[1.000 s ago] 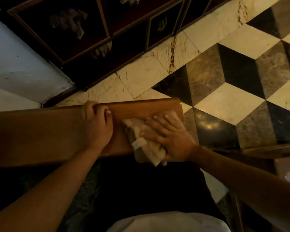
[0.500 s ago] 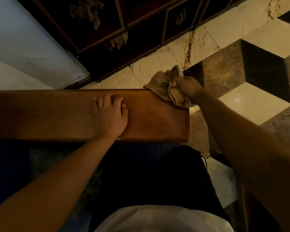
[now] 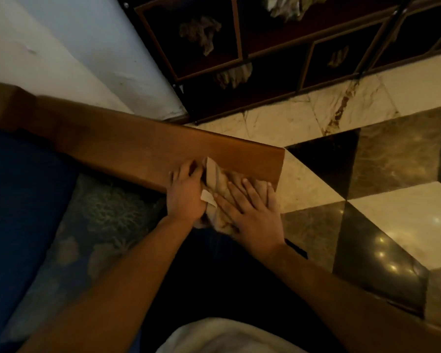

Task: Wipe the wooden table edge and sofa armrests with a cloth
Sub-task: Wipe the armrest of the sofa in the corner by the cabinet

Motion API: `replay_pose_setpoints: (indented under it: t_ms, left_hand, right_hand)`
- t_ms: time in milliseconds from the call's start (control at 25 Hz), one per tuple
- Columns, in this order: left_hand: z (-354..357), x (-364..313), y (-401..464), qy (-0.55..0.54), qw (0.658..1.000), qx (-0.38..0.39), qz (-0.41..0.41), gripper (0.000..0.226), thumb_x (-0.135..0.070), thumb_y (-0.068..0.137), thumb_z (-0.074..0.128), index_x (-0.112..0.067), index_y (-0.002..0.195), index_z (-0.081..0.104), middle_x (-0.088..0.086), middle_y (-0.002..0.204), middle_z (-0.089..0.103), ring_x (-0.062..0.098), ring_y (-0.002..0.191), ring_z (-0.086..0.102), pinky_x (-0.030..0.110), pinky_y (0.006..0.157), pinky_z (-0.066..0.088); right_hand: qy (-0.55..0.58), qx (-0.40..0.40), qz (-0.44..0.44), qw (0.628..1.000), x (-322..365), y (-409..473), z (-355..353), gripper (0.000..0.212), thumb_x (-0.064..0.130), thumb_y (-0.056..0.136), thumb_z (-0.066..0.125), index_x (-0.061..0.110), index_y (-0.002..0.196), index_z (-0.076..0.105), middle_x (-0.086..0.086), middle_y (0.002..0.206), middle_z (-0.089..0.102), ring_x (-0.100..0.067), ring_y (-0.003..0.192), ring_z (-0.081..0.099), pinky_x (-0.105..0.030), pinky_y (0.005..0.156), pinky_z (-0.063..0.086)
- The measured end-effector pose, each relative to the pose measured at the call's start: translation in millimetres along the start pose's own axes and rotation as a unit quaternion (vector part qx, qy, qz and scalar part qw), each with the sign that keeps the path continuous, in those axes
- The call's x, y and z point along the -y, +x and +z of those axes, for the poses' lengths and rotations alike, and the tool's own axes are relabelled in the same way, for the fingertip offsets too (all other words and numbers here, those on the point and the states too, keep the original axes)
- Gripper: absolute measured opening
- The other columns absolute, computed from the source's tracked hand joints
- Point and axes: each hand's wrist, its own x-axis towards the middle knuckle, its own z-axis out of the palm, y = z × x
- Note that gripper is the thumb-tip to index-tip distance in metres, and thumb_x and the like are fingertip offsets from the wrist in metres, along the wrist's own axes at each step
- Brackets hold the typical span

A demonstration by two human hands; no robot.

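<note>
A flat wooden sofa armrest (image 3: 143, 146) runs from the upper left to the middle of the head view and ends above the floor. A crumpled beige cloth (image 3: 218, 179) with a white tag lies over the armrest's near edge, close to its end. My right hand (image 3: 252, 212) presses flat on the cloth, fingers spread. My left hand (image 3: 186, 192) sits beside it on the near edge, its fingers curled against the cloth's left side. Whether the left hand grips the cloth or only touches it is unclear.
A blue seat cushion (image 3: 23, 200) and a patterned cushion (image 3: 94, 225) lie left of my arms. The marble floor (image 3: 329, 187) of cream, brown and black tiles spreads to the right. A dark cabinet (image 3: 265, 47) with framed panels stands beyond, beside a pale wall (image 3: 61, 47).
My right hand has brought the cloth from the armrest's far corner back to its near edge. My left hand has slid right to meet the cloth. The camera view has turned.
</note>
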Motion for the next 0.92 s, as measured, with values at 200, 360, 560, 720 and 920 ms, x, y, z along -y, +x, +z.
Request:
replay_pose_setpoints:
  t_ms: [200,360,560,720,920]
  left_hand:
    - [-21.6,-7.6,20.6,-0.023,0.996,0.07,-0.057,0.033,-0.035,0.097,0.056,-0.02,0.125,0.064,0.012,0.143,0.044,0.035,0.11,0.058,0.05,0.093,0.051]
    - [-34.0,-8.8,30.5,-0.028,0.992,0.094,-0.077,0.038,-0.017,0.089,0.064,-0.019,0.128,0.064,0.014,0.145,0.042,0.038,0.116,0.056,0.05,0.101,0.048]
    - [-45.5,-20.1,37.7,-0.014,0.984,0.144,-0.1,0.056,-0.02,0.093,0.06,-0.021,0.147,0.047,0.013,0.154,0.032,0.035,0.127,0.05,0.044,0.108,0.044]
    - [-43.4,-17.3,38.4,-0.025,0.984,0.144,-0.098,0.061,-0.019,0.093,0.061,-0.022,0.15,0.042,0.009,0.155,0.028,0.034,0.128,0.049,0.047,0.11,0.042]
    - [-46.1,-26.1,17.9,-0.017,0.976,0.197,-0.086,0.063,-0.026,0.091,0.061,-0.02,0.15,0.04,0.009,0.156,0.029,0.035,0.133,0.043,0.053,0.115,0.032]
  right_hand:
    - [0.014,0.175,-0.06,0.983,-78.3,74.4,-39.4,0.101,0.09,0.073,0.027,0.047,0.163,0.01,0.003,0.175,0.01,-0.032,0.159,0.006,-0.066,0.122,-0.002]
    - [0.076,0.13,0.17,0.974,-88.0,132.4,-45.9,0.087,0.08,0.084,0.048,0.035,0.157,0.033,-0.008,0.149,0.05,-0.042,0.131,0.048,-0.053,0.102,0.041]
    - [0.306,0.002,0.43,0.849,-91.0,105.5,-41.8,0.076,0.062,0.09,0.064,0.024,0.153,0.042,-0.014,0.143,0.053,-0.041,0.129,0.052,-0.042,0.102,0.044]
    - [0.499,-0.147,0.545,0.657,-41.0,58.9,-37.1,0.091,0.054,0.083,0.078,0.03,0.157,0.031,-0.002,0.15,0.053,-0.027,0.137,0.052,-0.038,0.114,0.042]
    - [0.578,-0.14,0.625,0.505,39.3,13.1,-27.6,0.096,0.042,0.082,0.085,0.026,0.158,0.028,-0.006,0.149,0.049,-0.028,0.138,0.05,-0.052,0.116,0.043]
